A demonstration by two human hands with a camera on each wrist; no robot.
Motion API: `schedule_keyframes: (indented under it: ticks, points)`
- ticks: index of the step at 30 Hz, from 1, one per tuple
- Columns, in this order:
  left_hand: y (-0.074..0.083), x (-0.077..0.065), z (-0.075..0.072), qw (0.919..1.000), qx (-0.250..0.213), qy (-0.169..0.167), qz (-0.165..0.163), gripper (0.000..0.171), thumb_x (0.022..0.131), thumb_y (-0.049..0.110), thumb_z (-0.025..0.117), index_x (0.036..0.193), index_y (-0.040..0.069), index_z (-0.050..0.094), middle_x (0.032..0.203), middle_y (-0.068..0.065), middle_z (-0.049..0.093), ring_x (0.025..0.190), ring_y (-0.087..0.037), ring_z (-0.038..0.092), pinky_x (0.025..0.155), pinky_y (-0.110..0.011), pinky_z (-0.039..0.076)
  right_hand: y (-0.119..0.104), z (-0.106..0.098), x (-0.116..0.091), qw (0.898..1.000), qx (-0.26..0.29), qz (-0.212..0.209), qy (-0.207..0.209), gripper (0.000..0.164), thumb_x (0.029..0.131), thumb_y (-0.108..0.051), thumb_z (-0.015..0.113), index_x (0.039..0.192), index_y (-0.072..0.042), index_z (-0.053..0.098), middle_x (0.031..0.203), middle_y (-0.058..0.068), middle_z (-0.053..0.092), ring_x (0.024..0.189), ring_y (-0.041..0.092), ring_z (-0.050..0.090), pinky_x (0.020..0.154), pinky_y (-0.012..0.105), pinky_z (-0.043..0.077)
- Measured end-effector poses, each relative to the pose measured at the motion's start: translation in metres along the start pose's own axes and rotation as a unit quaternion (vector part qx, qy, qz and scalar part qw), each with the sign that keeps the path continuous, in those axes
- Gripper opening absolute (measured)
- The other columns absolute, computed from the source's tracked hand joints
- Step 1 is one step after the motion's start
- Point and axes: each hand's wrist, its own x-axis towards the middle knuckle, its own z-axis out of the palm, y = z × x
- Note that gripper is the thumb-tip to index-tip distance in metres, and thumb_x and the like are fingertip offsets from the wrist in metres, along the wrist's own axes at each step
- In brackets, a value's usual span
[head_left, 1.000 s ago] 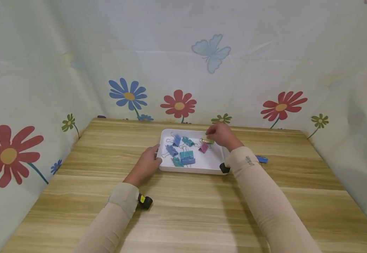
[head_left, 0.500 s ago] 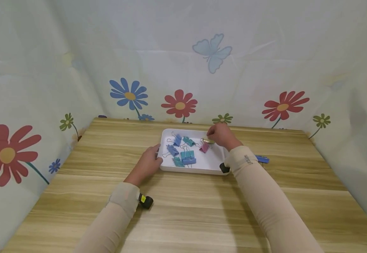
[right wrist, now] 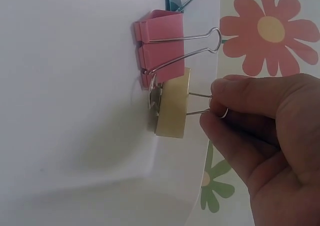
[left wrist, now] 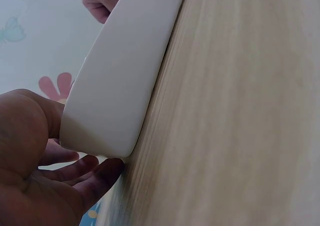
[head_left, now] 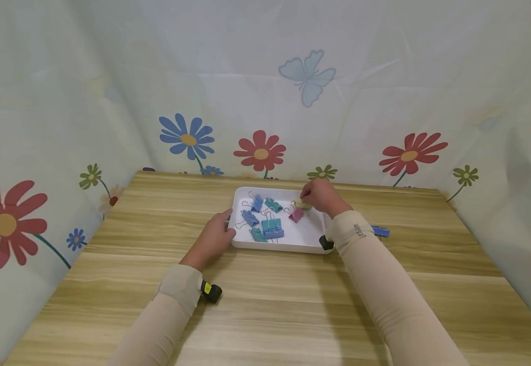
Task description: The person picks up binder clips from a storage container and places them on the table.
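A shallow white tray on the table holds several binder clips. My left hand grips the tray's left end, its thumb at the rim and its fingers around the outside of the wall, as the left wrist view shows. With thumb and forefinger, my right hand pinches a wire handle of a yellow binder clip at the tray's far side. Right beside that clip is a pink binder clip, overlapping it in the right wrist view. Blue binder clips and teal binder clips lie toward the left.
On the wooden table, a blue clip lies right of the tray, partly hidden by the right sleeve. A pale flowered curtain hangs behind the table's far edge and on both sides.
The yellow clip, held at its handle, turns slightly in the right hand's fingers. The left hand and the tray stay in place.
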Motion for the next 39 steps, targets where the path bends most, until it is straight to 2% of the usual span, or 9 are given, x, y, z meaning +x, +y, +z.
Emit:
schedule_keyframes:
  ticks: [6,15,39]
  points:
    - [0.002,-0.001,0.001,1.0,0.001,-0.001,0.002,0.064,0.09,0.01,0.048,0.15,0.0,0.031,0.142,-0.023,0.045,0.127,-0.031,0.051,0.108,-0.046,0.042,0.002,-0.003,-0.003,1.0,-0.01,-0.004,-0.001,0.013,0.088,-0.007,0.065,0.097,-0.006,0.075,0.097,0.01,0.072,0.089,0.024,0.064,0.083,0.039,0.055]
    - [0.004,-0.002,0.003,1.0,0.002,-0.005,0.0,0.064,0.09,0.01,0.048,0.15,0.0,0.03,0.143,-0.023,0.044,0.129,-0.032,0.049,0.11,-0.046,0.04,0.002,-0.011,-0.01,1.0,-0.02,-0.004,-0.001,0.012,0.089,-0.01,0.066,0.096,-0.007,0.075,0.095,0.009,0.073,0.086,0.022,0.065,0.078,0.037,0.056]
    - [0.003,-0.004,-0.001,1.0,-0.001,-0.008,0.002,0.064,0.092,0.011,0.047,0.151,0.0,0.027,0.146,-0.023,0.041,0.133,-0.033,0.045,0.111,-0.047,0.038,0.0,-0.026,-0.028,0.996,-0.047,-0.055,0.046,0.014,0.089,-0.009,0.063,0.095,-0.006,0.076,0.092,0.009,0.074,0.083,0.022,0.064,0.078,0.037,0.056]
